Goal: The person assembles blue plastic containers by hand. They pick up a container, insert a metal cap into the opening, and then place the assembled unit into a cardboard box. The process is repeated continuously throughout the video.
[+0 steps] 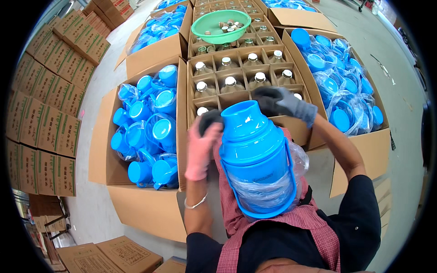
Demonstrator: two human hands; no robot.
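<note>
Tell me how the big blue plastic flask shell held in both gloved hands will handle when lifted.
The big blue plastic flask shell looks hollow, so probably light. Its smooth surface and loose clear plastic bag may slip. The round body would likely roll if laid down.

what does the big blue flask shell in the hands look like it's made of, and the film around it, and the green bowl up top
Big blue flask shell: apparently moulded plastic, smooth and semi-glossy, with soft highlights on its ridged shoulder.
Clear film around its lower half: looks like thin plastic bagging, wrinkled and see-through.
Round green bowl: probably plastic too, uniform colour with a slightly shiny rim.
</note>
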